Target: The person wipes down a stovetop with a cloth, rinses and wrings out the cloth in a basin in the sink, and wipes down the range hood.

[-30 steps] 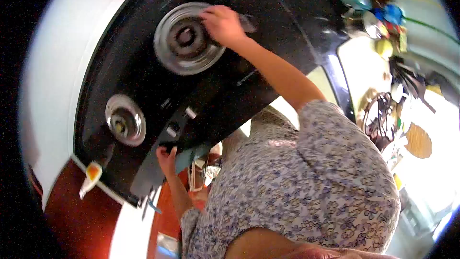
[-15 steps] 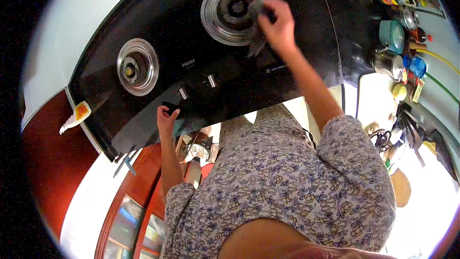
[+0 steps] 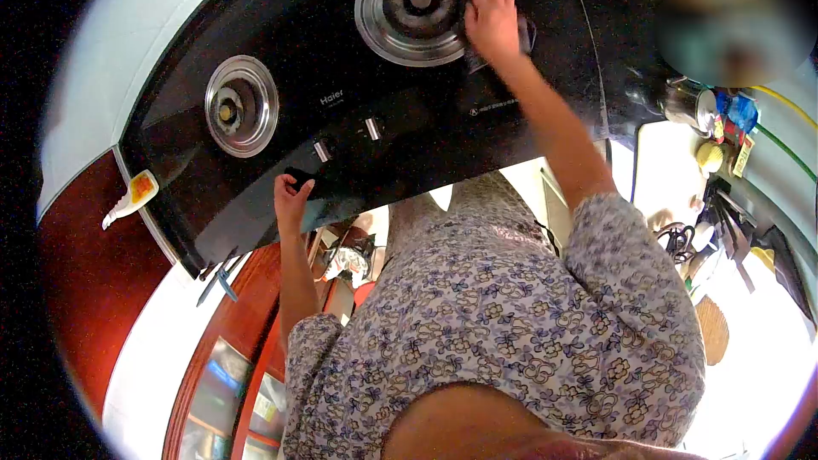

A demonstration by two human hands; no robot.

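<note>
My right hand (image 3: 494,24) is closed on a dark cloth (image 3: 527,36) at the right rim of the large metal burner ring (image 3: 375,21) on the black glass stove (image 3: 298,43). Near the stove's front edge, my left hand (image 3: 292,198) has its fingers bent round a small black thing (image 3: 300,177), too dark to make out. Two silver knobs, one (image 3: 321,151) nearer my left hand and the other (image 3: 372,129) to its right, stand on the panel. The smaller burner ring (image 3: 242,106) lies at the left.
A spray bottle (image 3: 136,196) lies by the left edge. To the right are a metal pot (image 3: 690,106), a blue bag (image 3: 740,112), a pale board (image 3: 665,172) and black scissors (image 3: 676,241). Red cabinet doors (image 3: 213,366) are below left.
The view has swung, so the stove sits differently in it. My right hand has gone along the large ring's right side with the cloth. My left hand has stayed near the front edge.
</note>
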